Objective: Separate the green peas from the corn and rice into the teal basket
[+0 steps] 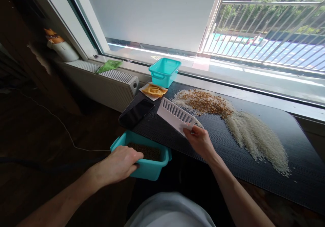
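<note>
My left hand (120, 161) grips the near wall of a turquoise plastic bin (149, 169), which is off the table's front edge. Small brownish grains (147, 151) cover its bottom. Between the fingers of my right hand (199, 139) is the lower end of a white slotted plastic piece (175, 115), tilted above the black table. Just beyond it lies a heap of pale rice-like grains (254, 135), with round yellow-brown chickpea-like seeds (205, 101) over its left part. The fingertips inside the bin are partly hidden.
A second turquoise bin (165, 73) stands by the window. In front of it is a yellow folded cloth-like item (154, 90) on white paper. A dark phone (137, 113) lies at the table's left corner. Left of the table, a radiator (111, 85) carries a green cloth (109, 65).
</note>
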Demonstrator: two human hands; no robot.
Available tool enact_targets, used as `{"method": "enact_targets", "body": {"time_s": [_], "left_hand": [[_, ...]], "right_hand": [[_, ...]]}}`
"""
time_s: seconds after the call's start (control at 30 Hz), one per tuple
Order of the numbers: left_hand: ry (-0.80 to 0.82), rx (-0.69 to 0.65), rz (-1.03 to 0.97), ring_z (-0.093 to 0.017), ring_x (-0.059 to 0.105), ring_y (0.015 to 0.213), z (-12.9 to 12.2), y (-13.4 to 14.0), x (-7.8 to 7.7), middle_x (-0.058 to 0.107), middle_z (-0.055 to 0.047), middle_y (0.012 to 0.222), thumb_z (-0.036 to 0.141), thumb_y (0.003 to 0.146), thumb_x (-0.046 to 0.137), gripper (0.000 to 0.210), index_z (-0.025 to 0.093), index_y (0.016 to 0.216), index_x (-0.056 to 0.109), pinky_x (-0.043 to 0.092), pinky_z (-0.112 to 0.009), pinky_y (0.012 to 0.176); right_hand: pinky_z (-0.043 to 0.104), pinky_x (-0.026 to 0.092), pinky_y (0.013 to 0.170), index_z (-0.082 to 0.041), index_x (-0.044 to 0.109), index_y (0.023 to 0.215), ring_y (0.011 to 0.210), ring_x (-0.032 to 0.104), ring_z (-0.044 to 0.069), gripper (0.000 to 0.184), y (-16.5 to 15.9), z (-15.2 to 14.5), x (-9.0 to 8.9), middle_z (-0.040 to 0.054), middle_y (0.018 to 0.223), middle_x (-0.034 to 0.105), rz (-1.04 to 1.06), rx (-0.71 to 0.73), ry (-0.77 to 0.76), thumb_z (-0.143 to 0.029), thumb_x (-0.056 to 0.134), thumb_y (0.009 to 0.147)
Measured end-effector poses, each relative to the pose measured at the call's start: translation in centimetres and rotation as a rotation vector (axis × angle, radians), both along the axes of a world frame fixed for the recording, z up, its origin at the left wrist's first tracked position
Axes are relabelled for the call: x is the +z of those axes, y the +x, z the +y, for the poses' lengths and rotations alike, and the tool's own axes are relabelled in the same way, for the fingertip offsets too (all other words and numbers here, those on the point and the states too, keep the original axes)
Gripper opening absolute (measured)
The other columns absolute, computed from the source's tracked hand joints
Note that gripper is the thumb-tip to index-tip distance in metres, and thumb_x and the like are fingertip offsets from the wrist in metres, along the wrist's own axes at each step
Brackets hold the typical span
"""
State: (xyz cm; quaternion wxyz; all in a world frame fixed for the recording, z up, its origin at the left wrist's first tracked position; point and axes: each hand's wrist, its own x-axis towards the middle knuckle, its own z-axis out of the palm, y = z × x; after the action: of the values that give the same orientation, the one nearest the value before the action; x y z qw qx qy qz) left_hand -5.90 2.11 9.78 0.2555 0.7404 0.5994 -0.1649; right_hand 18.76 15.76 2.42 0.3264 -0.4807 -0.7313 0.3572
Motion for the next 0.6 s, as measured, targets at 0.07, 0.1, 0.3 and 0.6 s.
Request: {"method": "enact_targets", "body": {"time_s": [0.07,0.1,0.3,0.6], "left_hand": [[0.010,-0.013,0.000,-0.029,0.071,0.088,0.1,0.0,-0.2,0.074,-0.007,0.088,0.021,0.090,0.051,0.015,0.021,0.084,0.065,0.049,-0.036,0.074],[0.016,-0.017,-0.002,-0.029,0.071,0.087,0.1,0.0,-0.2,0.074,-0.007,0.088,0.021,0.090,0.051,0.015,0.021,0.084,0.064,0.049,-0.036,0.073],[0.019,-0.008,-0.011,-0.028,0.071,0.084,-0.3,0.3,-0.2,0.074,-0.007,0.085,0.021,0.090,0.050,0.016,0.021,0.082,0.063,0.048,-0.036,0.072],[0.040,0.048,-0.013,-0.029,0.070,0.089,-3.1,0.9,0.1,0.074,-0.006,0.088,0.014,0.085,0.048,0.016,0.021,0.081,0.062,0.049,-0.035,0.075]], "right_hand": [[0.030,0.053,0.062,-0.017,0.077,0.093,0.066,0.068,0.020,0.028,0.1,-0.9,0.1,0.0033,0.074,0.074,0.022,-0.032,-0.001,-0.033,0.055,0.084],[0.030,0.054,0.062,-0.017,0.077,0.094,0.067,0.069,0.021,0.028,-0.1,-1.4,0.2,0.0036,0.077,0.075,0.042,-0.017,-0.007,-0.033,0.055,0.085],[0.026,0.053,0.061,-0.021,0.076,0.086,0.069,0.071,0.020,0.024,-3.8,-3.8,0.2,0.0016,0.075,0.076,0.062,0.081,-0.012,-0.028,0.053,0.086],[0.029,0.049,0.063,-0.018,0.076,0.088,0.071,0.071,0.024,0.032,-0.6,-2.8,-0.3,0.0070,0.077,0.077,-0.058,-0.296,0.065,-0.039,0.052,0.081]]}}
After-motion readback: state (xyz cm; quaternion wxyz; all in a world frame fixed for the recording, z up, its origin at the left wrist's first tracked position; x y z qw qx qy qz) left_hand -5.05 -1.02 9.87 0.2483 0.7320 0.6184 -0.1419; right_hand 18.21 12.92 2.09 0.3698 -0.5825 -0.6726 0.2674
